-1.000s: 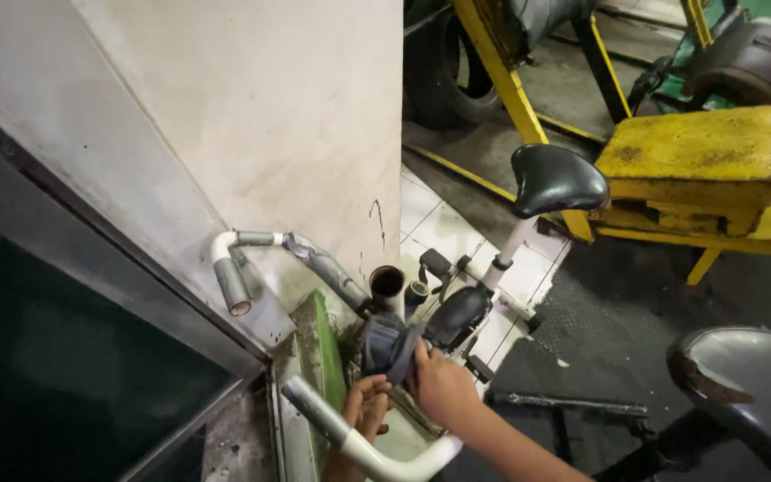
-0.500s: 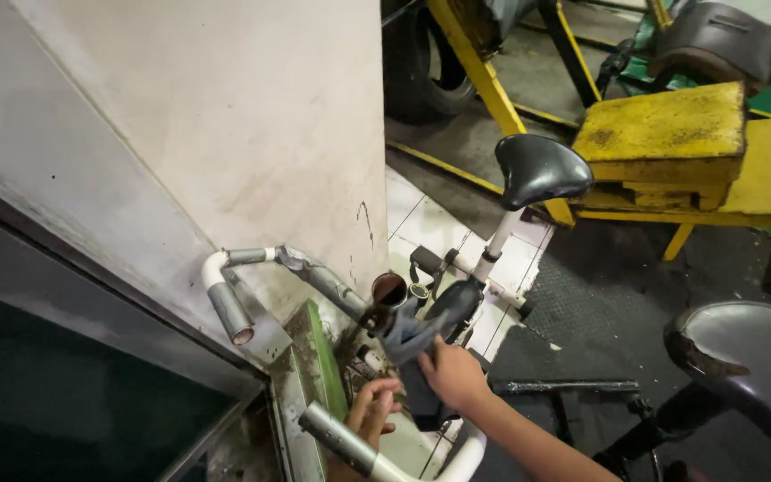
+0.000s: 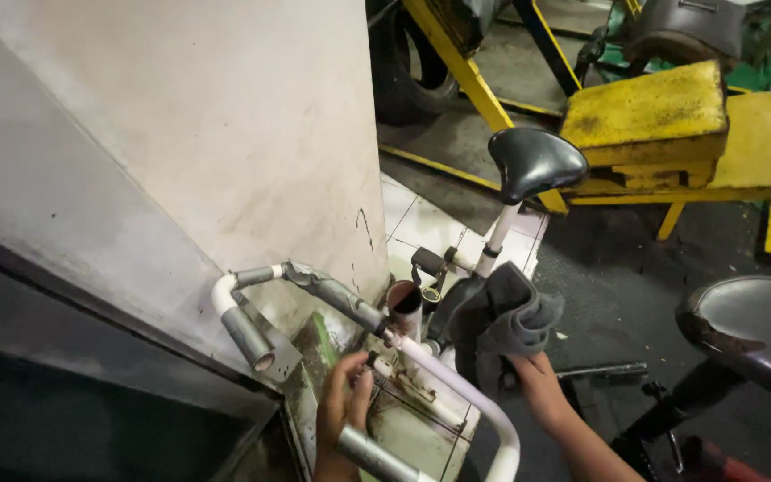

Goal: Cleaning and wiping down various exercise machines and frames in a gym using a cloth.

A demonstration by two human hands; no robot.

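Note:
A white exercise bike with a black saddle point(image 3: 535, 161) stands against a pale wall. My right hand point(image 3: 539, 386) grips a dark grey cloth point(image 3: 503, 323), lifted just right of the bike's frame. My left hand point(image 3: 339, 412) rests on the near grey-taped handlebar point(image 3: 377, 457), its fingers curled around the bar. A rusty open tube point(image 3: 403, 301) rises at the middle of the handlebars. The far handlebar point(image 3: 241, 319) curves to the left along the wall.
A stained pale wall point(image 3: 207, 152) fills the left. A worn yellow bench and frame point(image 3: 662, 125) stand behind the bike. Another dark seat point(image 3: 751, 330) is at the right. A tyre point(image 3: 399, 71) leans at the back, and black rubber matting point(image 3: 609, 303) covers the floor.
My right hand has pulled the cloth off the handlebar stem and moved it right. My left hand has shifted up onto the near handlebar. The view has moved closer.

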